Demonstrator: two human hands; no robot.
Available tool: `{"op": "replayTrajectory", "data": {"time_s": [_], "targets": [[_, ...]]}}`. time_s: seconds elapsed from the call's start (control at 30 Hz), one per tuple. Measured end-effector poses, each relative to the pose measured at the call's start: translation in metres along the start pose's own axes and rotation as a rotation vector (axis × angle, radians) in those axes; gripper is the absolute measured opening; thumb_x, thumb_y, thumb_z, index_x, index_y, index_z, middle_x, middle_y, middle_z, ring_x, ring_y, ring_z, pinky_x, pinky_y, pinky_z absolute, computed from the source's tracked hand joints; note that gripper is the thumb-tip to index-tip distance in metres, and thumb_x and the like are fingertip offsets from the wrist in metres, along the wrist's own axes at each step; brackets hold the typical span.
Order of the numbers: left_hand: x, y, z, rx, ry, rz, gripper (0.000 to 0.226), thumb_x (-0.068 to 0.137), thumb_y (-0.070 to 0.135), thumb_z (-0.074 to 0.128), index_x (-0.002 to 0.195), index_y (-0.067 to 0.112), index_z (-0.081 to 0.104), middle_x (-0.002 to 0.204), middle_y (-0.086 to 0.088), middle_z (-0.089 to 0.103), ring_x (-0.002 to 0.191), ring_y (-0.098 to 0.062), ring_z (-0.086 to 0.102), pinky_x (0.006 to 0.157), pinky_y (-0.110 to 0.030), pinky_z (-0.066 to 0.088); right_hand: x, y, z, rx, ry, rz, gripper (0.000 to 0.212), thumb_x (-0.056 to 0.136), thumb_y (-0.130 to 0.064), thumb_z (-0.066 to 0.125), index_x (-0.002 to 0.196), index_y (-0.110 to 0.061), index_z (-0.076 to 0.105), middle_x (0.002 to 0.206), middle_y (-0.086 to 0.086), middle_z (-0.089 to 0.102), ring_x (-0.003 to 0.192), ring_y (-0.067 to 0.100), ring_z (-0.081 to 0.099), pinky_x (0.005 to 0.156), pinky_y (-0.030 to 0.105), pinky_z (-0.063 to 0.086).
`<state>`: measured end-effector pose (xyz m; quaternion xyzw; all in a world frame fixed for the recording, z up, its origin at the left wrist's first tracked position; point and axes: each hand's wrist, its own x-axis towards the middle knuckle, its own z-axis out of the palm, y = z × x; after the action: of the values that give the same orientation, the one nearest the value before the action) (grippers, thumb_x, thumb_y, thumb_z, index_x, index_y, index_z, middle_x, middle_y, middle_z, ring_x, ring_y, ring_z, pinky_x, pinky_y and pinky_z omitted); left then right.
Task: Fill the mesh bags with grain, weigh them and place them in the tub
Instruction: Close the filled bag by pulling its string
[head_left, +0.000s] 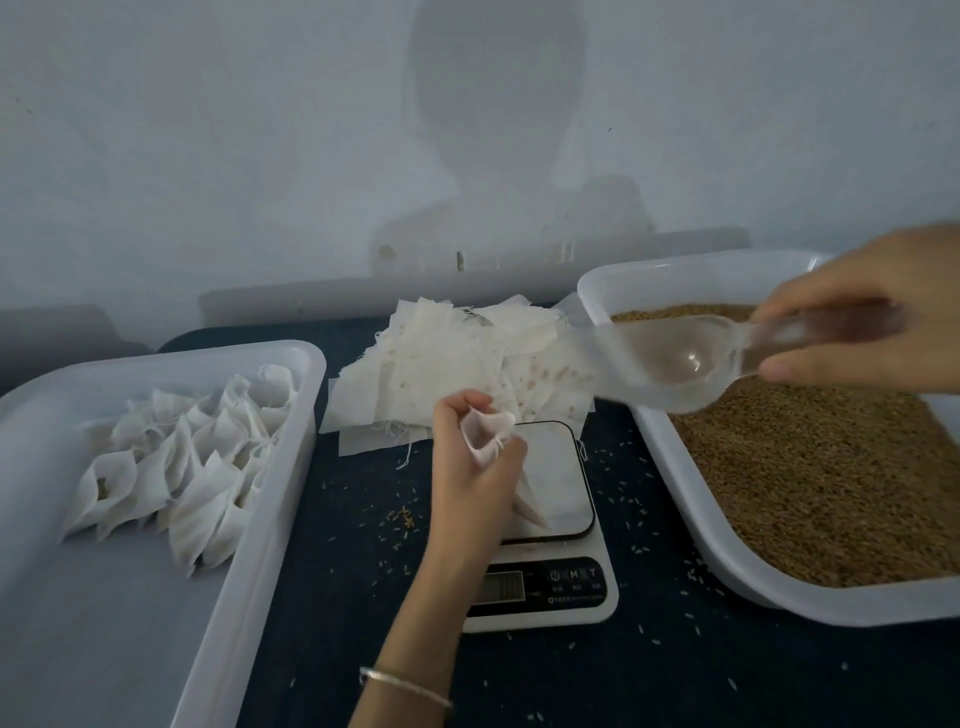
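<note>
The left hand (475, 457) pinched an open mesh bag (488, 434) over the scale (550, 525). The right hand (872, 312) gripped a clear scoop (675, 364), its bowl blurred, above the grain (821, 478) in the right tub (727, 551). Filled bags (192, 457) lay in the left tub (249, 561); flat bags (457, 358) were piled behind the scale.

Not much to the person from where I'm standing, just two bare arms and hands, no sleeves showing anywhere in view. Left hand (475, 457) has slim fingers with short plain nails. On that wrist there's a thin silver bangle (405, 687), smooth, sitting snug across the forearm. Right hand (872, 312) comes in bare too, no rings or watch that I can spot, thumbnail short and unpainted. It's a bit motion-blurred though, so fine detail is hard to call.
</note>
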<state>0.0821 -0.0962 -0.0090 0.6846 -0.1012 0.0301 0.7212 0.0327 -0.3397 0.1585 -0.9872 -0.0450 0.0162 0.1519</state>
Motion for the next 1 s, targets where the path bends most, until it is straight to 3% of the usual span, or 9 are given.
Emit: {"op": "replayTrajectory", "data": {"time_s": [0.17, 0.27, 0.37, 0.47, 0.57, 0.7, 0.8, 0.9, 1.0], "targets": [[0.019, -0.016, 0.001, 0.154, -0.044, 0.02, 0.039, 0.083, -0.003, 0.062, 0.103, 0.024, 0.043, 0.097, 0.001, 0.05, 0.076, -0.008, 0.052, 0.059, -0.017, 0.049, -0.016, 0.06, 0.075, 0.252, 0.351, 0.193, 0.044, 0.066, -0.081, 0.046, 0.097, -0.053, 0.061, 0.076, -0.017, 0.067, 0.072, 0.008, 0.063, 0.063, 0.031, 0.05], [0.016, -0.026, -0.001, 0.217, -0.081, 0.038, 0.055, 0.078, 0.008, 0.074, 0.114, 0.032, 0.04, 0.107, 0.005, 0.047, 0.088, -0.01, 0.054, 0.072, -0.019, 0.053, -0.023, 0.075, 0.118, 0.274, 0.407, 0.296, 0.028, 0.076, -0.068, 0.052, 0.088, -0.044, 0.06, 0.076, -0.016, 0.063, 0.07, 0.006, 0.057, 0.058, 0.024, 0.039], [0.012, -0.026, -0.008, 0.285, -0.129, 0.112, 0.09, 0.067, 0.035, 0.082, 0.138, 0.036, 0.027, 0.126, 0.013, 0.043, 0.116, -0.005, 0.048, 0.098, -0.025, 0.046, -0.021, 0.078, 0.134, 0.244, 0.371, 0.387, 0.023, 0.084, -0.056, 0.056, 0.097, -0.039, 0.062, 0.079, -0.018, 0.061, 0.071, 0.001, 0.052, 0.058, 0.025, 0.035], [0.009, -0.02, -0.02, 0.217, -0.129, 0.148, 0.107, 0.064, 0.066, 0.072, 0.149, 0.037, 0.013, 0.146, 0.02, 0.032, 0.137, 0.002, 0.029, 0.11, -0.029, 0.03, -0.02, 0.077, 0.138, 0.2, 0.382, 0.376, 0.013, 0.083, -0.055, 0.055, 0.085, -0.043, 0.057, 0.073, -0.014, 0.063, 0.067, 0.006, 0.056, 0.057, 0.025, 0.036], [0.007, -0.012, -0.029, 0.067, -0.043, 0.166, 0.101, 0.069, 0.084, 0.049, 0.148, 0.032, 0.016, 0.153, 0.015, 0.028, 0.141, -0.003, 0.027, 0.108, -0.025, 0.028, -0.022, 0.079, 0.139, 0.191, 0.38, 0.38, 0.012, 0.081, -0.056, 0.055, 0.084, -0.045, 0.054, 0.072, -0.017, 0.062, 0.066, 0.004, 0.055, 0.056, 0.024, 0.037], [0.006, -0.007, -0.039, -0.077, 0.126, 0.107, 0.118, 0.059, 0.092, 0.046, 0.151, 0.025, 0.017, 0.154, 0.008, 0.03, 0.141, -0.006, 0.03, 0.101, -0.019, 0.029, -0.021, 0.082, 0.142, 0.189, 0.364, 0.43, 0.024, 0.08, -0.055, 0.059, 0.096, -0.039, 0.064, 0.074, -0.018, 0.061, 0.069, 0.008, 0.056, 0.063, 0.032, 0.046], [0.005, -0.01, -0.048, -0.083, 0.159, 0.076, 0.122, 0.054, 0.095, 0.046, 0.152, 0.028, 0.016, 0.155, 0.011, 0.028, 0.142, -0.004, 0.026, 0.112, -0.033, 0.021, -0.02, 0.081, 0.143, 0.184, 0.35, 0.458, 0.031, 0.079, -0.057, 0.058, 0.1, -0.035, 0.066, 0.075, -0.017, 0.061, 0.069, 0.011, 0.057, 0.066, 0.034, 0.047], [0.002, -0.014, -0.057, -0.072, 0.189, 0.05, 0.097, 0.07, 0.08, 0.037, 0.151, 0.03, 0.017, 0.155, 0.013, 0.028, 0.143, -0.002, 0.023, 0.119, -0.047, 0.009, -0.02, 0.08, 0.143, 0.197, 0.35, 0.459, 0.037, 0.077, -0.059, 0.057, 0.102, -0.033, 0.067, 0.076, -0.015, 0.061, 0.073, 0.016, 0.059, 0.071, 0.039, 0.05], [0.0, -0.015, -0.065, -0.011, 0.24, 0.056, 0.08, 0.076, 0.067, 0.029, 0.148, 0.031, 0.026, 0.152, 0.015, 0.032, 0.14, 0.003, 0.024, 0.119, -0.041, 0.012, -0.02, 0.08, 0.144, 0.203, 0.349, 0.463, 0.04, 0.076, -0.059, 0.057, 0.101, -0.03, 0.067, 0.076, -0.015, 0.06, 0.073, 0.017, 0.058, 0.073, 0.041, 0.051]]}}
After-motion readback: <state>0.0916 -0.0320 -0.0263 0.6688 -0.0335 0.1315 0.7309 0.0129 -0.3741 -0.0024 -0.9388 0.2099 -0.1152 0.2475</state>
